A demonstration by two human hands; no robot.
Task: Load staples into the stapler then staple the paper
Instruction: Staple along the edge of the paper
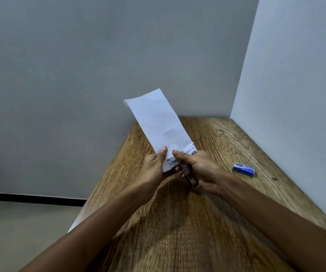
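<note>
A folded white paper (159, 122) with printed text near its lower end stands up above the wooden table (187, 222). My left hand (155, 165) pinches its lower left edge, thumb on top. My right hand (201, 169) grips a small dark stapler (187, 173), whose front end sits at the paper's lower edge under my thumb. The stapler's jaws are hidden by my fingers and the paper. A small blue staple box (243, 169) lies on the table to the right of my right hand.
Grey walls close in the table at the back and on the right. The table's left edge drops to a light floor (21, 232) with a black baseboard strip (30, 197).
</note>
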